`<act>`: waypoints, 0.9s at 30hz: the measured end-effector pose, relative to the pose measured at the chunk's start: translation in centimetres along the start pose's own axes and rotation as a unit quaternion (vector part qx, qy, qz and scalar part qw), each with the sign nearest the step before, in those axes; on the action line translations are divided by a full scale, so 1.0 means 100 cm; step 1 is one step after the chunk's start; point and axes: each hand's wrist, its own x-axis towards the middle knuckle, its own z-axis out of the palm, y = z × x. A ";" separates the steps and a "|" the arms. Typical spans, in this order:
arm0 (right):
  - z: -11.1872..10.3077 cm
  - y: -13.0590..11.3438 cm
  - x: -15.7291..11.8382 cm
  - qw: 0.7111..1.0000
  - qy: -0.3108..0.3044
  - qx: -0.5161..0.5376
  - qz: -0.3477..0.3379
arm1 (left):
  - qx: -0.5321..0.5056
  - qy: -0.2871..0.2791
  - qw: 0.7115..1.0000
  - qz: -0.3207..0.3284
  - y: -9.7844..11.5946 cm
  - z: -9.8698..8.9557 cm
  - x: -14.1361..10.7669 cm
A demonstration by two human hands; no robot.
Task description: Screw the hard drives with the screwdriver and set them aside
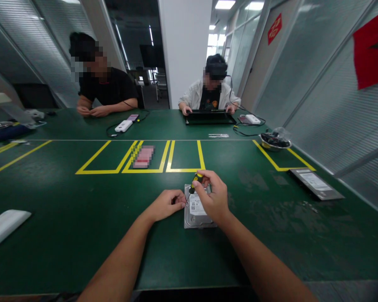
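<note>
A silver hard drive point(201, 220) with a white label lies flat on the green table in front of me. My right hand point(216, 195) is closed round the yellow and black handle of a screwdriver point(195, 183). The screwdriver leans, its thin shaft pointing down at the drive's left edge. Beside that same edge is my left hand point(169, 204), thumb and fingers pinched together close to the screwdriver's tip. Whatever sits between those fingertips, if anything, is too small to make out. Part of the drive is hidden under my right hand.
Another hard drive point(316, 183) lies at the right, with small screws point(310, 206) near it. Behind it stands a metal bowl point(274, 144) of dark items. Yellow tape marks point(141, 170) cross the table. Two people sit opposite; one holds a black panel point(211, 118).
</note>
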 end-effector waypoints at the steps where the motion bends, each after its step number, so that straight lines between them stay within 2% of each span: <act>1: 0.000 0.000 0.000 1.000 0.000 -0.001 -0.001 | -0.002 0.000 1.000 -0.001 0.000 0.000 0.000; 7: -0.001 -0.002 0.003 0.999 -0.010 -0.007 -0.037 | -0.004 -0.009 1.000 -0.007 0.002 -0.001 -0.001; 10: -0.002 -0.004 0.004 0.997 -0.033 -0.008 -0.068 | 0.002 -0.009 1.000 -0.008 0.001 0.000 0.000; 15: -0.002 -0.007 0.008 0.995 -0.065 -0.017 -0.080 | -0.001 -0.007 1.000 0.002 0.000 0.001 0.000; 23: -0.008 -0.020 0.027 0.970 -0.191 -0.059 -0.141 | 0.012 0.006 1.000 0.005 -0.007 0.003 0.000; 27: -0.006 -0.018 0.030 0.968 -0.181 -0.071 -0.158 | 0.003 0.013 1.000 0.017 -0.008 0.005 0.001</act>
